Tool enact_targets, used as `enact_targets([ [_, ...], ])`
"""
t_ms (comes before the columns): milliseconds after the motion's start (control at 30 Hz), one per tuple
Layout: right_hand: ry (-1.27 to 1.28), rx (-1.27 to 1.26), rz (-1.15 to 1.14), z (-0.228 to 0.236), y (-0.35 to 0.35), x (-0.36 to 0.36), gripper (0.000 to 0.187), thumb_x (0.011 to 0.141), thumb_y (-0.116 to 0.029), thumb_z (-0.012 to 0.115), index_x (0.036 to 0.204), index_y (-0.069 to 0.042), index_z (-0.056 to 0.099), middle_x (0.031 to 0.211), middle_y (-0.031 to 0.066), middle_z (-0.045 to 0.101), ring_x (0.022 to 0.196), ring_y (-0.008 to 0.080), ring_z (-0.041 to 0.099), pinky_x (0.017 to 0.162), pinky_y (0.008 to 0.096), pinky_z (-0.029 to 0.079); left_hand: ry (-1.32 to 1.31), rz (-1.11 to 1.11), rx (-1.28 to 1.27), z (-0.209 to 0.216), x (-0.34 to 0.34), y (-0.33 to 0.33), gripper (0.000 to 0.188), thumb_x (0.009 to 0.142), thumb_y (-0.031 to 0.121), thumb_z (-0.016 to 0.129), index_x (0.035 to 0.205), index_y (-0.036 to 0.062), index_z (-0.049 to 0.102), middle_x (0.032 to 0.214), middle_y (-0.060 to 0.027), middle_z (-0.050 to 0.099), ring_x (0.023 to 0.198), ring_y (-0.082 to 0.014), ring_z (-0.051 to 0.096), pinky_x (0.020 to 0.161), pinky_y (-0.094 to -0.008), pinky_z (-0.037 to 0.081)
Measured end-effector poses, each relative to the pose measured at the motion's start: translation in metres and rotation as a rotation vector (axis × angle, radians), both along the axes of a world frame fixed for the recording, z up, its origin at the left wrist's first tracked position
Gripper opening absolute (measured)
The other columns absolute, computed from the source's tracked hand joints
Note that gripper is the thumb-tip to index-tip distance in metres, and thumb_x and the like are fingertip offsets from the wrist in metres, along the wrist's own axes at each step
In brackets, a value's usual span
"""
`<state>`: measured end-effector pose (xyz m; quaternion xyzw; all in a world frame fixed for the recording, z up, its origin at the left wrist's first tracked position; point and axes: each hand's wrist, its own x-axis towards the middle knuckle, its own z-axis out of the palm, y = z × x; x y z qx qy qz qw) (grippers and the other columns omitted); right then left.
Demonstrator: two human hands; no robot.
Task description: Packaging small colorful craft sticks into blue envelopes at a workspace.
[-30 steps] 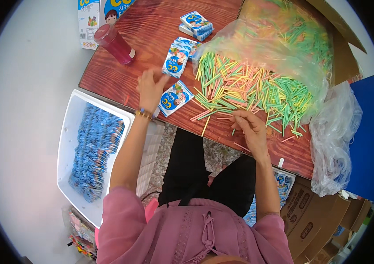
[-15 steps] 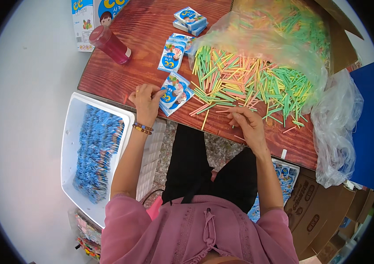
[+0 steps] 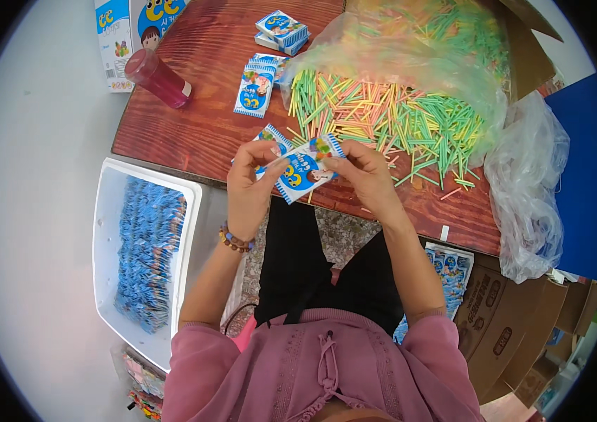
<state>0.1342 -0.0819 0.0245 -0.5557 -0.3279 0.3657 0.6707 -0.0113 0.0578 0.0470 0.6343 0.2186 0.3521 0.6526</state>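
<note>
Between my two hands is a small blue and white packet (image 3: pixel 301 174), tilted just above the table's front edge. My left hand (image 3: pixel 250 176) pinches its left side between thumb and fingers. At its upper right end, the thumb and fingers of my right hand (image 3: pixel 365 176) are closed on it. Another such packet (image 3: pixel 270 138) lies on the table behind my left hand, partly covered. Right behind the hands spreads a heap of short, thin pink, yellow and green sticks (image 3: pixel 365 116). Whether my right hand also has a stick in it is hidden.
More packets (image 3: pixel 255 88) lie farther back, with a small stack (image 3: pixel 281 29) behind them. A jar with pink contents (image 3: pixel 159 79) rests at the left. A white bin (image 3: pixel 193 211) full of packets stands below left. Clear plastic (image 3: pixel 527 190) hangs over the right edge.
Both hands have come together over the front edge. One packet is now lifted off the table and held between them. The view has shifted slightly.
</note>
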Motion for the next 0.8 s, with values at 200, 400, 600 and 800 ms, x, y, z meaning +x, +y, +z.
enact_targets([
  [200, 0.262, 0.081, -0.051, -0.012, -0.016, -0.018, 0.008, 0.089, -0.006, 0.064, 0.095, -0.002, 0.064, 0.092, 0.0035, 0.067, 0.079, 0.0078, 0.061, 0.069, 0.0223, 0.049, -0.028, -0.125, -0.466, -0.019, -0.004, -0.026, 0.017, 0.092, 0.009, 0.062, 0.105, -0.0016, 0.064, 0.102, -0.0067, 0.068, 0.085, -0.0095, 0.065, 0.077, -0.0241, 0.051],
  [400, 0.338, -0.015, 0.121, -0.020, -0.033, -0.015, 0.014, 0.086, -0.003, 0.065, 0.099, -0.002, 0.060, 0.099, 0.0021, 0.064, 0.089, 0.0091, 0.060, 0.077, 0.0241, 0.052, -0.182, 0.007, -0.722, -0.014, 0.006, -0.038, 0.015, 0.092, 0.011, 0.062, 0.100, -0.0002, 0.067, 0.097, -0.0054, 0.069, 0.083, -0.0100, 0.066, 0.076, -0.0251, 0.053],
  [600, 0.451, 0.006, 0.051, 0.005, -0.031, -0.011, 0.015, 0.087, -0.003, 0.065, 0.100, 0.001, 0.061, 0.094, 0.0026, 0.064, 0.089, 0.0102, 0.061, 0.082, 0.0247, 0.050, -0.050, 0.018, -0.393, -0.022, -0.001, -0.042, 0.017, 0.091, 0.010, 0.063, 0.101, -0.0036, 0.068, 0.092, -0.0045, 0.069, 0.080, -0.0068, 0.063, 0.074, -0.0228, 0.050],
  [800, 0.347, -0.063, 0.016, -0.001, -0.035, -0.005, 0.007, 0.088, -0.004, 0.065, 0.093, 0.001, 0.063, 0.090, 0.0012, 0.064, 0.084, 0.0070, 0.060, 0.076, 0.0228, 0.050, 0.021, -0.072, -0.460, -0.019, -0.006, -0.047, 0.012, 0.090, 0.003, 0.061, 0.100, -0.0025, 0.066, 0.093, -0.0063, 0.069, 0.080, -0.0091, 0.064, 0.074, -0.0240, 0.051],
])
